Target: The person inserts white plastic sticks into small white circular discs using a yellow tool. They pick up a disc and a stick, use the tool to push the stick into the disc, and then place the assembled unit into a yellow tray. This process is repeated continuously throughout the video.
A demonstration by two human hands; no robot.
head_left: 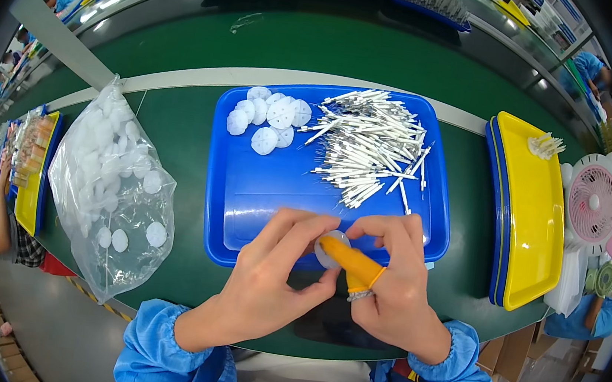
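Observation:
Between both hands, over the near edge of the blue tray, is a small round translucent white disc. My left hand pinches its left side between bent fingers and thumb. My right hand closes on it from the other side, a yellow finger cover pressed against its face; whether these fingers also hold a small part is hidden. At the tray's back left lie several loose white discs with slits. A heap of thin white sticks with fine wire-like ends fills the back right.
A clear plastic bag of white discs lies left of the tray. At right are stacked blue and yellow trays, white pieces on top, beside a pink and white fan. A green conveyor belt runs behind; other people work around.

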